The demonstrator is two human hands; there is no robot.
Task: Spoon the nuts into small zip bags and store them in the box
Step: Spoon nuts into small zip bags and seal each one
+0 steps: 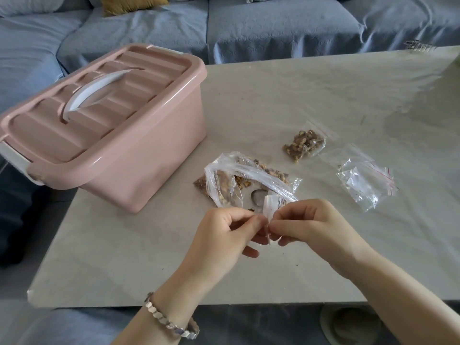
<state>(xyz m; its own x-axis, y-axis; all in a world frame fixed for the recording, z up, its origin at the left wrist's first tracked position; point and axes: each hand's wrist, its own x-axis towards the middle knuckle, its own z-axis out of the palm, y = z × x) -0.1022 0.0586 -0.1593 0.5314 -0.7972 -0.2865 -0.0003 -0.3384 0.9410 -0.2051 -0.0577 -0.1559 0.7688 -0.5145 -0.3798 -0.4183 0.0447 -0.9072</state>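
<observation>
My left hand (224, 235) and my right hand (313, 225) meet near the table's front, both pinching a small clear zip bag (269, 207) held upright between the fingertips. Just behind them lies a large open plastic bag of nuts (239, 180) with a metal spoon (257, 197) resting in it. A filled small zip bag of nuts (305, 144) lies further back to the right. The pink box (139, 155) with its lid (99, 100) on stands at the left.
A loose pile of empty zip bags (366, 180) lies at the right of the pale table (273, 95). A blue sofa (273, 26) runs behind and to the left. The table's front edge is close to my forearms.
</observation>
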